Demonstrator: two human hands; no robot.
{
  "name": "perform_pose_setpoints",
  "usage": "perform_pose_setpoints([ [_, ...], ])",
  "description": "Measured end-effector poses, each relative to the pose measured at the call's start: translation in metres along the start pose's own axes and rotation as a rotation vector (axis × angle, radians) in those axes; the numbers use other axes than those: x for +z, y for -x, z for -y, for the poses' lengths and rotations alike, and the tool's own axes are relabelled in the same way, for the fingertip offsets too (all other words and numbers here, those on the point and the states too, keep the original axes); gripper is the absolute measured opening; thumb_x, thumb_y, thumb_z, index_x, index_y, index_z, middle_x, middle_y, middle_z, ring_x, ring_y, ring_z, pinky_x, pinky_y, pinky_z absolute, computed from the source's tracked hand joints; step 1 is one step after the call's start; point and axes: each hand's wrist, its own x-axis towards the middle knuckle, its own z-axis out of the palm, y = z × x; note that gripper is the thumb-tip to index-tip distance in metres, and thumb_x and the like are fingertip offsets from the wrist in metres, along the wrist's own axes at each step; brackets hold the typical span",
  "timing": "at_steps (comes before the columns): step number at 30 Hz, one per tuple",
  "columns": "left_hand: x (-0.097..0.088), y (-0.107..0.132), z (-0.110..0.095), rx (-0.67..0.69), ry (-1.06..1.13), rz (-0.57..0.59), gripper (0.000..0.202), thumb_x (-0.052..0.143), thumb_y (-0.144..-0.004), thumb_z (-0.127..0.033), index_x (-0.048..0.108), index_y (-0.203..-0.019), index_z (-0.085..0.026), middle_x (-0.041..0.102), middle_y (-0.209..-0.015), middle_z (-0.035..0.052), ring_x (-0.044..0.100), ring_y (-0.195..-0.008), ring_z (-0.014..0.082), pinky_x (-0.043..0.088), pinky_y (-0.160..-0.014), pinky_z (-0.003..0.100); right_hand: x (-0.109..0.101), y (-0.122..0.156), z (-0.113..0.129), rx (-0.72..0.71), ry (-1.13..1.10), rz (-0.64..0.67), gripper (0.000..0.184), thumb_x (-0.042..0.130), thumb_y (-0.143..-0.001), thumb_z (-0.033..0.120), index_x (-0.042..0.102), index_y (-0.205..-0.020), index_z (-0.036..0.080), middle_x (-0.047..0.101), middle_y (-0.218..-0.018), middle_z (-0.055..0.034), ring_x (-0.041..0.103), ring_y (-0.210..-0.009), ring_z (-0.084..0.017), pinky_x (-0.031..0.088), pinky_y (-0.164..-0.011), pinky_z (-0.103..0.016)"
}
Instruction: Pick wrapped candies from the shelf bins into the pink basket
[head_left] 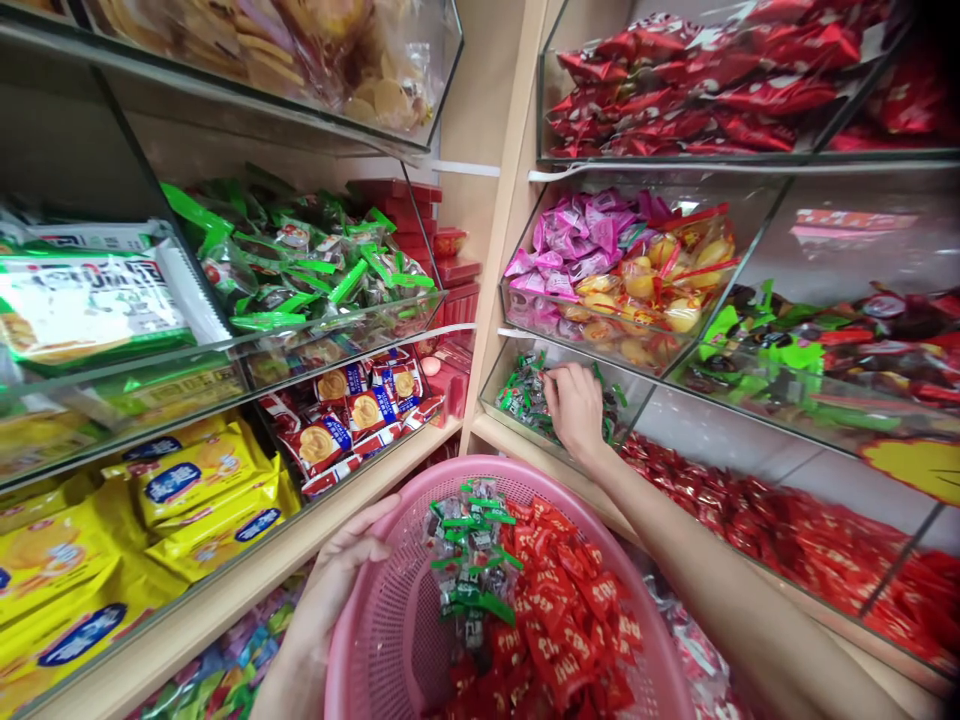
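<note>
A pink plastic basket [360, 600] is in front of me, its left rim gripped by my left hand [345, 545], thumb over the edge. Inside the basket, green-and-clear wrapped candies [472, 550] lie at the left, and red wrapped candies [562, 610] fill the right side. My right hand [576, 405] reaches into a clear bin of small green-and-dark wrapped candies [525, 390] on the right shelf. Its fingers are bent down among these candies; whether they hold any is hidden.
Above that bin sit pink-wrapped sweets [570, 235] and yellow ones [645, 270]. Red wrapped candies [765, 520] lie to its right. On the left shelves are yellow packets [202, 480], red-and-blue packets [360, 410] and green-ended packets [315, 250]. Glass bin edges surround both hands.
</note>
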Motion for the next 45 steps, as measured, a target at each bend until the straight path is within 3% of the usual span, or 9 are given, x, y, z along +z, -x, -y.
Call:
perform_pose_setpoints([
  [4,0.0,-0.002,0.0,0.004,0.006,0.012,0.073,0.059,-0.057,-0.007,0.045,-0.128,-0.021,0.068,-0.079,0.001,0.061,-0.064,0.0159,0.045,-0.067,0.026,-0.036,0.019,0.024,-0.018,-0.334,-0.03,0.021,0.037,-0.089,0.028,0.054,-0.09,0.017,0.058,-0.097,-0.0067,0.047,-0.089,-0.018,0.033,-0.079,-0.03],
  [9,0.001,-0.001,0.0,-0.002,0.006,0.01,0.077,0.058,-0.058,-0.007,0.041,-0.131,-0.025,0.068,-0.091,0.0009,0.062,-0.074,0.0172,0.045,-0.072,0.027,-0.065,0.059,0.049,0.175,-0.742,0.333,0.02,0.04,-0.086,0.032,0.054,-0.08,0.019,0.057,-0.07,-0.0008,0.049,-0.063,-0.013,0.037,-0.059,-0.025],
  [15,-0.002,-0.004,0.002,0.01,-0.006,0.022,0.075,0.058,-0.058,-0.008,0.041,-0.13,-0.022,0.068,-0.074,-0.0004,0.061,-0.065,0.0153,0.044,-0.068,0.025,-0.05,0.099,0.043,0.351,-1.079,0.715,0.022,0.051,-0.077,0.038,0.053,-0.069,0.018,0.055,-0.06,0.0015,0.048,-0.056,-0.011,0.038,-0.054,-0.024],
  [22,-0.003,-0.004,0.002,0.028,-0.018,0.019,0.077,0.059,-0.059,-0.007,0.039,-0.132,-0.025,0.068,-0.079,-0.0019,0.061,-0.069,0.0133,0.043,-0.073,0.024,-0.041,0.108,0.048,0.557,-1.218,0.934,0.025,0.059,-0.07,0.041,0.056,-0.068,0.016,0.056,-0.058,0.0031,0.045,-0.05,-0.009,0.035,-0.05,-0.022],
  [25,-0.002,-0.003,0.001,0.012,-0.007,0.012,0.077,0.058,-0.058,-0.007,0.04,-0.131,-0.025,0.068,-0.089,-0.0006,0.062,-0.074,0.0151,0.044,-0.076,0.025,-0.031,0.113,0.051,0.513,-1.159,0.897,0.021,0.057,-0.071,0.037,0.055,-0.067,0.016,0.057,-0.058,0.0022,0.047,-0.052,-0.01,0.036,-0.051,-0.022],
  [29,-0.001,-0.002,0.0,0.007,-0.033,-0.003,0.072,0.059,-0.057,-0.008,0.047,-0.126,-0.022,0.068,-0.093,0.0023,0.062,-0.076,0.0179,0.045,-0.074,0.027,-0.022,0.118,0.051,0.35,-0.899,0.783,0.016,0.052,-0.074,0.031,0.056,-0.067,0.017,0.058,-0.06,0.0018,0.05,-0.055,-0.012,0.036,-0.052,-0.023],
  [33,0.001,-0.002,-0.001,-0.006,-0.033,-0.019,0.069,0.06,-0.055,-0.009,0.051,-0.123,-0.021,0.068,-0.091,0.0032,0.063,-0.072,0.0189,0.046,-0.069,0.028,-0.027,0.118,0.054,0.27,-0.725,0.753,0.016,0.051,-0.077,0.029,0.058,-0.066,0.019,0.06,-0.06,0.0018,0.053,-0.057,-0.013,0.036,-0.054,-0.024],
  [39,0.001,-0.002,-0.001,-0.011,-0.009,0.001,0.07,0.059,-0.056,-0.008,0.05,-0.124,-0.022,0.067,-0.096,0.0024,0.062,-0.077,0.0187,0.046,-0.071,0.028,-0.033,0.118,0.057,0.229,-0.651,0.717,0.014,0.049,-0.079,0.028,0.058,-0.071,0.02,0.062,-0.062,0.002,0.055,-0.057,-0.013,0.037,-0.055,-0.023],
  [45,-0.001,-0.003,0.0,0.005,-0.013,-0.01,0.075,0.058,-0.058,-0.008,0.042,-0.13,-0.023,0.068,-0.083,-0.001,0.06,-0.063,0.0135,0.045,-0.072,0.026,-0.048,0.066,0.039,0.143,-0.524,0.561,0.022,0.044,-0.083,0.031,0.061,-0.074,0.021,0.063,-0.065,-0.0003,0.056,-0.058,-0.014,0.037,-0.058,-0.024],
])
